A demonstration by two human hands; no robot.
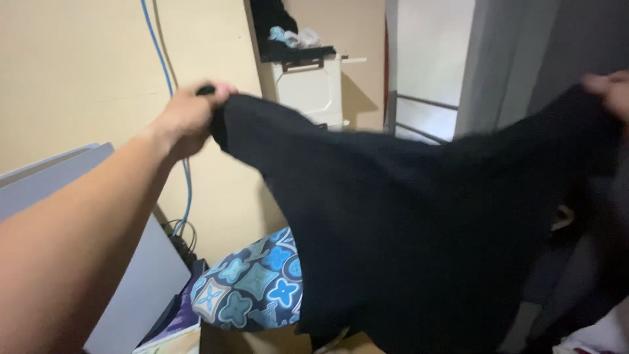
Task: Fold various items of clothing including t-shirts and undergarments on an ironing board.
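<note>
A large black garment [419,223] hangs spread out in front of me, stretched between both hands. My left hand [190,115] is closed on its upper left corner, arm extended toward the cream wall. At the right edge of the view, my right hand [609,88] pinches the garment's upper right corner; only its fingers show, and they are blurred. The cloth droops in the middle and covers most of what lies below it.
A blue cable [165,72] runs down the cream wall. A white drawer unit [308,88] with dark things on top stands at the back. Below lies a blue patterned cushion [252,285], with a grey panel [141,275] at the left and a metal railing [419,111] behind.
</note>
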